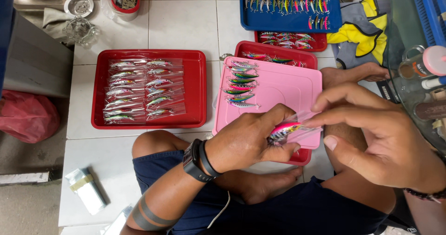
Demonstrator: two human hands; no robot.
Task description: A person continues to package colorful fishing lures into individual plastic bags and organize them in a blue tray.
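Note:
My left hand (248, 140) pinches a pink fishing lure (284, 129) by its body, above my lap. My right hand (371, 133) holds a small clear plastic sleeve (304, 123) at the lure's far end, fingers pressed on the sleeve. Just beyond both hands lies a pink lid (283, 88) with several loose lures (240, 85) in a column along its left side. The lid rests on a red tray (267, 49). A black watch is on my left wrist.
A red tray (197, 91) of bagged lures sits on the tiled floor at left. A blue tray (292, 23) of lures and another red one (320, 44) lie at the back. A stack of clear sleeves (86, 191) is at lower left; bottles at right.

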